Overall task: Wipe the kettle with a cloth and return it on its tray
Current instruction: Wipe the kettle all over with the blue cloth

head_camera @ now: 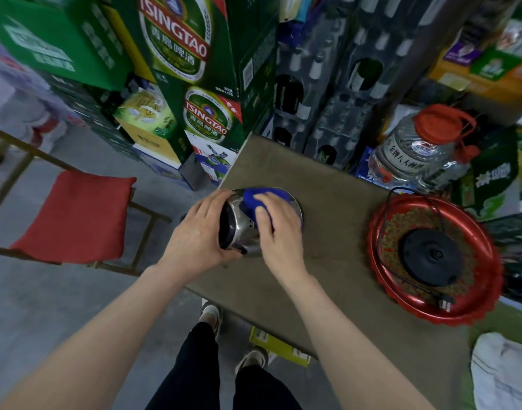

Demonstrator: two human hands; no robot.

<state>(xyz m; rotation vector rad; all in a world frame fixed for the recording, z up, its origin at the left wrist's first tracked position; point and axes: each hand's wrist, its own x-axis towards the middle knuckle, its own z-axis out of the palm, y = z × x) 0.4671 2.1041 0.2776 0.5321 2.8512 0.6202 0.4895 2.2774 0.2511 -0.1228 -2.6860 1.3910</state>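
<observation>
A steel kettle (pixel 242 224) with a black lid end lies tilted on its side over the left edge of the brown table (pixel 327 220). My left hand (pixel 199 232) grips the kettle's lid end. My right hand (pixel 279 229) presses a blue cloth (pixel 261 196) against the kettle's upper side, and much of the cloth is hidden under the fingers. At the right of the table sits a round red tray (pixel 478 303), and on it rests the kettle's black base (pixel 429 257) with its cord and plug (pixel 446 303).
A large water bottle with a red cap (pixel 422 152) stands behind the tray. Green beer cartons (pixel 191 54) and dark crates (pixel 336 84) are stacked behind the table. A chair with a red cushion (pixel 76 214) is to the left. White fabric (pixel 502 371) lies at the lower right.
</observation>
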